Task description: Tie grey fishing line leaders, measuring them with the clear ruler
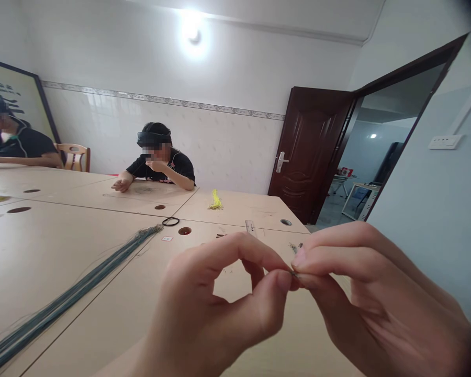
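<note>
Close to the camera, my left hand and my right hand meet fingertip to fingertip above the table. Thumb and forefinger of each are pinched together. Between them shows a bit of a small dark thread-like piece; the fingers cover most of it, and its exact kind cannot be made out. Left of my hands, a long bundle of thin grey-green wire-like strands lies across the table, its frayed end pointing away from me. Behind my right fingertips, a small greyish tuft of strands is partly hidden.
The pale wooden table has round cable holes. On it lie a black ring, a small label, a ruler and a yellow strand bundle. Two people sit across, one person facing me. A brown door stands open.
</note>
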{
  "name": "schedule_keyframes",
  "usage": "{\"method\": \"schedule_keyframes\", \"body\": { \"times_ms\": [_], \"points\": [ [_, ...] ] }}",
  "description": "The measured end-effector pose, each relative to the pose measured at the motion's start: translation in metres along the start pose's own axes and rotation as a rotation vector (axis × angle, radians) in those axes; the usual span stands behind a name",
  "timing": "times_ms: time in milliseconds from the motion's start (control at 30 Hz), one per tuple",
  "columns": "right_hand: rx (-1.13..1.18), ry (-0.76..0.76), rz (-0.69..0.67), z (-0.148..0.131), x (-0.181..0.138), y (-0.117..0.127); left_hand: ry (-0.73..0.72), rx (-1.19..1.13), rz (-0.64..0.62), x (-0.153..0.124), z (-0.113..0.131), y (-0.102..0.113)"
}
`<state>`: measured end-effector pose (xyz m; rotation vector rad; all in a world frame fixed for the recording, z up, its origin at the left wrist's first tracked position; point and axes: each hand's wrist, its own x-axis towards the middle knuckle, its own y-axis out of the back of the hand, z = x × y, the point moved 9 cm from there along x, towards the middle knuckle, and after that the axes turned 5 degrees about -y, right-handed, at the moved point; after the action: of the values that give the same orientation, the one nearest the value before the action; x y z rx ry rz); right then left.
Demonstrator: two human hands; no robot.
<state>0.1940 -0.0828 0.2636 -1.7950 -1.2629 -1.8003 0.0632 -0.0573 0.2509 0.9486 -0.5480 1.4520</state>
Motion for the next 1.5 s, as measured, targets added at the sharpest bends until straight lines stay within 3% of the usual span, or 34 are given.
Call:
{"method": "schedule_keyframes", "body": {
  "times_ms": [367,633,833,967,1167,1500],
  "points": [
    [-0.012,-0.005,0.001,-0.001,-0.001,0.001,-0.011,0.024,0.035,0.003,0.003,0.000],
    [0.053,0.086,-0.034,-0.007,0.002,0.003,-0.024,0.001,0.057,0.003,0.003,0.002],
    [0.074,0.017,0.018,-0.001,0.000,0.004,-0.045,-0.008,0.073,0.001,0.003,0.004],
    [0.299,0.013,-0.020,0.002,-0.002,0.002,-0.062,-0.014,0.056,0.002,0.003,0.002],
    [0.413,-0.160,-0.076,0.014,-0.002,-0.005,-0.058,-0.016,0.056,0.002,0.003,0.001],
    [0.318,-0.039,-0.061,0.001,0.002,-0.005,-0.035,0.013,0.008,-0.002,0.001,0.001]
  ]
}}
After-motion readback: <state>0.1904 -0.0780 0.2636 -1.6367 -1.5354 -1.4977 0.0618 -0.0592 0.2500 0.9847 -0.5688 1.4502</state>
